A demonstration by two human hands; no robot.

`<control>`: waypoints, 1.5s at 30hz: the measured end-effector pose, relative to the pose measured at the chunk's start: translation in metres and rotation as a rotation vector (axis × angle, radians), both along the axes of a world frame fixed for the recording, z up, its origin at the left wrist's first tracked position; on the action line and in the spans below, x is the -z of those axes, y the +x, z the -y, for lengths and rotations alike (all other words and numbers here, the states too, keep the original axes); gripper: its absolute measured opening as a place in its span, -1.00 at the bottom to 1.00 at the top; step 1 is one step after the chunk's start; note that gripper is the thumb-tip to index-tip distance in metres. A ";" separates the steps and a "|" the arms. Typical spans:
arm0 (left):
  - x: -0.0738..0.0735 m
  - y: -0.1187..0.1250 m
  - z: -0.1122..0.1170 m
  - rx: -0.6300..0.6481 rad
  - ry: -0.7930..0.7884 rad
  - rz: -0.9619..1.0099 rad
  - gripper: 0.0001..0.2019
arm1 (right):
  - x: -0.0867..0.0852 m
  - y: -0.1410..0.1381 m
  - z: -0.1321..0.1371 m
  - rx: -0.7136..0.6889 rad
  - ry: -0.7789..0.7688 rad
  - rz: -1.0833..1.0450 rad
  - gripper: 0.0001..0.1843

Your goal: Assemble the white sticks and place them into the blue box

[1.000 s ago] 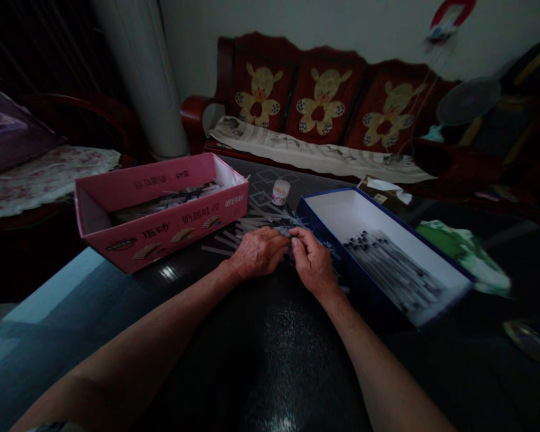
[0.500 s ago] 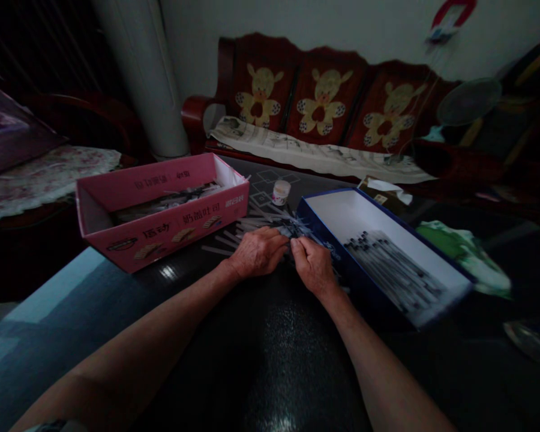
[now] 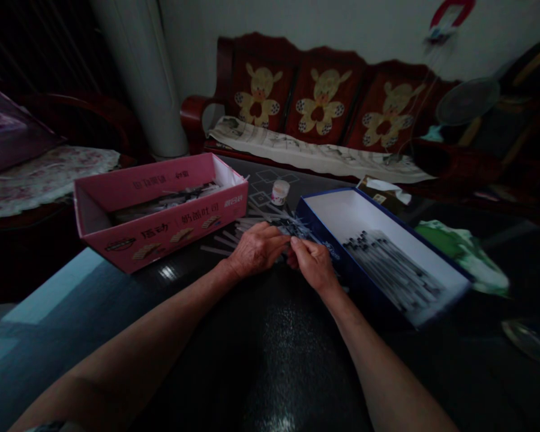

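My left hand (image 3: pixel 258 249) and my right hand (image 3: pixel 314 263) meet over the dark table, fingertips pinched close together. Whatever lies between the fingers is too small and dark to make out. Just behind and beneath them is a loose pile of thin translucent sticks (image 3: pixel 225 241), some with dark parts. To the right stands a blue box (image 3: pixel 427 255) with a white inside; rows of slim grey sticks with dark tips (image 3: pixel 391 264) lie in it. A pink carton (image 3: pixel 180 225) on the left holds more loose sticks (image 3: pixel 171 201).
A small white tub (image 3: pixel 279 192) stands behind the pile. Beyond the blue box are a tissue box (image 3: pixel 380 195) and a green and white plastic bag (image 3: pixel 463 255). A wooden sofa (image 3: pixel 297 102) with bear-patterned cushions is behind the table (image 3: pixel 234 354).
My right hand has turned slightly and its fingers have shifted; the left hand's fingers have moved a little too. The boxes stay in place.
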State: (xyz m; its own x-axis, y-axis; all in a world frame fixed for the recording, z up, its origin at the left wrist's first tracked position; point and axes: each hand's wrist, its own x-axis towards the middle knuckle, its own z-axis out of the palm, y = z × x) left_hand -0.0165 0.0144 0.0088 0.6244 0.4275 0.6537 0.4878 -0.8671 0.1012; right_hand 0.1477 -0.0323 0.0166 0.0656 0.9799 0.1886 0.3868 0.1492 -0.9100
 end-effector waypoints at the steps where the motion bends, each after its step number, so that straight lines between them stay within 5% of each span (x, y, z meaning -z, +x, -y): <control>1: -0.001 0.000 0.000 -0.008 0.023 0.029 -0.76 | -0.001 -0.001 0.000 0.014 -0.030 -0.061 -0.54; 5: -0.003 0.001 0.003 -0.075 0.080 0.230 -0.72 | -0.005 0.001 -0.003 0.176 -0.045 -0.193 -0.54; 8: -0.001 0.003 0.003 -0.162 -0.042 0.431 -0.81 | -0.005 0.003 -0.006 0.292 -0.099 -0.360 -0.54; 11: 0.000 0.004 -0.003 -0.193 -0.427 0.668 -0.76 | -0.005 -0.004 -0.005 0.263 -0.177 -0.501 -0.52; 15: -0.005 0.006 -0.011 -0.069 -0.988 1.090 -0.67 | -0.006 -0.024 0.005 0.077 -0.307 -0.594 -0.53; 22: -0.021 0.002 -0.011 0.170 -1.431 1.374 -0.85 | -0.001 -0.049 0.016 -0.131 -0.654 -1.037 -0.62; 26: -0.024 0.001 -0.010 0.197 -1.471 1.389 -0.78 | -0.012 -0.031 0.014 -0.220 -0.664 -0.554 -0.44; 30: -0.023 0.001 -0.010 0.202 -1.455 1.206 -0.71 | -0.031 0.012 0.006 -0.055 -0.154 0.185 -0.72; 33: -0.022 0.002 -0.008 0.247 -1.509 1.044 -0.68 | -0.033 0.039 0.002 -0.046 -0.019 0.553 -0.84; 40: -0.014 0.001 -0.004 0.258 -1.516 0.603 -0.76 | -0.019 0.050 0.000 -0.162 -0.026 0.816 -0.81; 45: -0.014 -0.002 -0.005 0.330 -1.513 0.632 -0.72 | -0.022 0.055 -0.002 -0.074 -0.015 0.881 -0.79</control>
